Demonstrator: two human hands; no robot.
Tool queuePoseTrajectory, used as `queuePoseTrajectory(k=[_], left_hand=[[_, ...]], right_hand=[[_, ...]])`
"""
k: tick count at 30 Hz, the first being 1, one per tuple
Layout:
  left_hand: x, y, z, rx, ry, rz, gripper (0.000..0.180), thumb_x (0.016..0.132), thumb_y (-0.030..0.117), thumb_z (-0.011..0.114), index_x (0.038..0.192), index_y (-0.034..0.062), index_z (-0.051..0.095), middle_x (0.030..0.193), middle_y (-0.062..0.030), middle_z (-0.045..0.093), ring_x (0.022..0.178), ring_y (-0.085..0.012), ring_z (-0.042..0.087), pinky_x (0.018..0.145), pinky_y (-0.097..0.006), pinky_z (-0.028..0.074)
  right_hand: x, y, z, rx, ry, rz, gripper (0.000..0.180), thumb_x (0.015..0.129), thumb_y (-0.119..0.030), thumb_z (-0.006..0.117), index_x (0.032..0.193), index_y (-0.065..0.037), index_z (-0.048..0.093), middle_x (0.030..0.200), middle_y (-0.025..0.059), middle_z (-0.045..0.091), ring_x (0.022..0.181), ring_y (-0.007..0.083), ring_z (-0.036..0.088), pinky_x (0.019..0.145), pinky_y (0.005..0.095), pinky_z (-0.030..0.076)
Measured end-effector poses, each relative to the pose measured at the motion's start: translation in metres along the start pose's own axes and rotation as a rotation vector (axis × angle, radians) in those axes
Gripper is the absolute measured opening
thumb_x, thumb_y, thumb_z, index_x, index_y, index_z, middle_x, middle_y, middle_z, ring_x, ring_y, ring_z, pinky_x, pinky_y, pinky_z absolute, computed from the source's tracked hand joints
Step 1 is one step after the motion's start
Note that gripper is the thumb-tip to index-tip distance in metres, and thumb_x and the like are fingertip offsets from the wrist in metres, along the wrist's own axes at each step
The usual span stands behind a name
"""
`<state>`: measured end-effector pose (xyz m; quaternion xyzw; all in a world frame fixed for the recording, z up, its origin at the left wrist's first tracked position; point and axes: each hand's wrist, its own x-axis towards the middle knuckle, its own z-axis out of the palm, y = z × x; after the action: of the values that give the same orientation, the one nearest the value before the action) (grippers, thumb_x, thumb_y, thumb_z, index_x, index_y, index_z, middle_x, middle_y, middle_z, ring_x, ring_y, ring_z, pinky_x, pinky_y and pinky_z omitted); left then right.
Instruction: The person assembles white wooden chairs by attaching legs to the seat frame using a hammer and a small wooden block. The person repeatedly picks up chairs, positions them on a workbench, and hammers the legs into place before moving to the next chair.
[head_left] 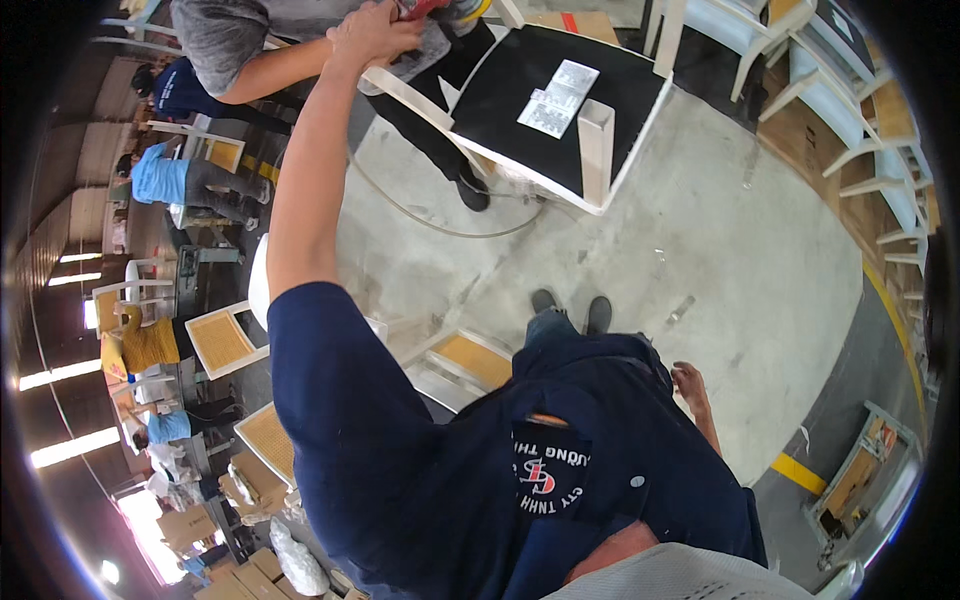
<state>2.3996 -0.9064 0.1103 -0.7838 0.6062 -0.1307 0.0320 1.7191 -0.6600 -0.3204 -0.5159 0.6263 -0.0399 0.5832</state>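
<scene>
My left arm stretches up to the top of the view. My left hand (378,36) is closed, its fingers bent, beside a red object (422,7) cut off by the top edge; what the fingers grip is hidden. A co-worker's bare forearm (285,72) passes behind my wrist. Just below my hand juts a white chair leg (408,97). It belongs to an upturned chair (490,105) with a black underside, on which a printed sheet (560,97) lies. My right hand (690,385) hangs low by my side, fingers loosely apart, holding nothing visible.
A thin hose (440,232) curves across the concrete floor (740,260). Pale chairs (825,95) line the right side. Chairs with woven panels (222,342) stand on the left, where several people work. A wooden-framed panel (862,475) lies at the lower right, with cartons (255,575) lower left.
</scene>
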Motion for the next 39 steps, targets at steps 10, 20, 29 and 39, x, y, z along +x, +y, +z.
queuePoseTrajectory(k=[10, 20, 29, 39], left_hand=[[0.120, 0.063, 0.004, -0.344, 0.095, -0.072, 0.048, 0.072, 0.046, 0.067, 0.095, 0.0041, 0.068, 0.086, -0.0186, 0.068, 0.085, -0.0331, 0.067, 0.076, -0.045, 0.051], [0.020, -0.026, 0.065, -0.853, -0.260, 0.068, 0.052, 0.062, 0.045, 0.075, 0.093, 0.0026, 0.068, 0.086, -0.0185, 0.068, 0.081, -0.0334, 0.067, 0.074, -0.039, 0.052], [-0.090, -0.067, 0.001, -0.874, -0.093, 0.420, 0.048, 0.058, 0.034, 0.078, 0.094, 0.0041, 0.065, 0.078, -0.0125, 0.067, 0.075, -0.0320, 0.065, 0.074, -0.039, 0.049], [-0.154, -0.029, -0.024, -0.975, -0.325, 0.923, 0.062, 0.057, 0.034, 0.084, 0.106, 0.0027, 0.062, 0.095, -0.0114, 0.066, 0.087, -0.0259, 0.066, 0.093, -0.043, 0.042]], right_hand=[[0.036, -0.032, 0.046, 0.104, 0.109, 0.030, 0.038, 0.086, -0.020, 0.062, 0.118, 0.000, 0.060, 0.088, 0.0125, 0.068, 0.076, 0.0198, 0.063, 0.072, 0.0323, 0.050], [0.096, -0.216, 0.163, -0.170, -0.061, -0.211, 0.042, 0.085, -0.024, 0.061, 0.121, 0.000, 0.058, 0.096, 0.0164, 0.069, 0.090, 0.0270, 0.067, 0.080, 0.0365, 0.052], [0.052, -0.479, 0.272, 0.161, -0.504, -0.783, 0.068, 0.082, -0.031, 0.073, 0.138, -0.006, 0.043, 0.134, 0.0162, 0.050, 0.127, 0.0263, 0.045, 0.107, 0.0401, 0.035], [0.010, -0.571, 0.292, 0.447, -0.399, -1.209, 0.042, 0.088, -0.030, 0.064, 0.115, -0.001, 0.050, 0.092, 0.0122, 0.059, 0.089, 0.0218, 0.054, 0.081, 0.0369, 0.042]])
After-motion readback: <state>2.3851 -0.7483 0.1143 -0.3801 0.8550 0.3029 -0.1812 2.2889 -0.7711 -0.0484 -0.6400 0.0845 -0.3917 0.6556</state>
